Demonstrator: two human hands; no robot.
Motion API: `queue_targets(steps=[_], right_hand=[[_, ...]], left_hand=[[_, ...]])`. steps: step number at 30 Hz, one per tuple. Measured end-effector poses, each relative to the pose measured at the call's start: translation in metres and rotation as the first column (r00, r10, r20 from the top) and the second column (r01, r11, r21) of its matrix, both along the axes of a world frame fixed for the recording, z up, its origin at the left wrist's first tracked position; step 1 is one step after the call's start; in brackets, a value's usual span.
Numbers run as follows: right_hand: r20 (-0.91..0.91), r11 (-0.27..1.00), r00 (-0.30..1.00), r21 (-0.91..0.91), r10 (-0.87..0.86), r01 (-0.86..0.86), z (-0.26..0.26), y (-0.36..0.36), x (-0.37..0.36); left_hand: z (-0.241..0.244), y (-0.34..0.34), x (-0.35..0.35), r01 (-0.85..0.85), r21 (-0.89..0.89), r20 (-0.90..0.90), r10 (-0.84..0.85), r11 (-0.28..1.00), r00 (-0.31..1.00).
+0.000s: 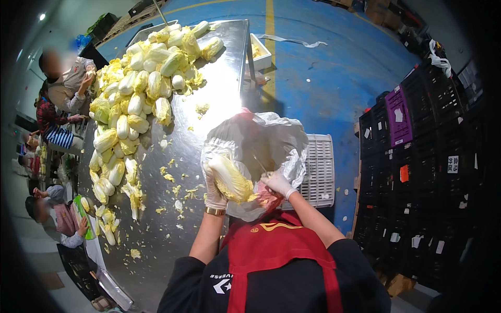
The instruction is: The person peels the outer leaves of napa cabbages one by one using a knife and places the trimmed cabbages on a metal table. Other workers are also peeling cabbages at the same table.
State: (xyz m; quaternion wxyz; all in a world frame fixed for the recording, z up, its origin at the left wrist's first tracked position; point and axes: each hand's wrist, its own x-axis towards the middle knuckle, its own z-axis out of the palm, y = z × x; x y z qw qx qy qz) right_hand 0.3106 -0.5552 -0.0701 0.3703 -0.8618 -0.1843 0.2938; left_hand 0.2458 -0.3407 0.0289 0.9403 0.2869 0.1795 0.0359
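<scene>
My gloved left hand [215,191], with a gold-coloured band at the wrist, holds a napa cabbage [231,178]. The cabbage is tilted, its white base up and its yellow leaves towards my apron. In my gloved right hand [278,183] is a thin tool, probably a knife [259,161]; its blade points up and away, apart from the cabbage. Beneath both hands a large whitish plastic bag [295,137] gapes wide. Some pink plastic [270,199] shows below the right hand. My fingers partly hide the cabbage's left side and the tool's handle.
A metal table [188,156] to my left bears a large heap of napa cabbages [137,103] and scattered leaf scraps [168,177]. On my right are a white slatted crate [321,172] and stacked black crates [426,176]. Several people stand along the table's far side.
</scene>
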Motion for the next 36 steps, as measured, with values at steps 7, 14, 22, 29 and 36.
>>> queue_targets(steps=[7, 14, 22, 29, 36], right_hand=[[-0.218, 0.913, 0.976, -0.393, 0.025, -0.112, 0.053, -0.039, -0.032], [-0.263, 0.794, 0.905, 0.438, -0.334, 0.421, 0.112, -0.011, -0.02], [-0.408, 0.874, 0.898, 0.362, -0.163, 0.323, 0.112, -0.006, 0.002], [-0.144, 0.835, 0.91, 0.364, -0.388, 0.413, 0.116, 0.004, -0.011], [-0.061, 0.817, 0.871, 0.319, -0.488, 0.48, 0.114, -0.001, -0.012]], left_hand=[[-0.019, -0.005, -0.003, -0.028, -0.043, -0.089, 0.024, 0.999, 0.996], [-0.028, -0.025, 0.001, 0.174, -0.111, -0.056, -0.181, 0.979, 0.982], [0.024, -0.048, 0.029, 0.348, 0.175, -0.021, -0.35, 0.921, 0.937], [0.0, -0.065, 0.037, 0.063, 0.726, 0.088, -0.184, 0.685, 0.979], [-0.006, -0.06, 0.024, 0.18, 0.349, 0.049, -0.21, 0.92, 0.976]])
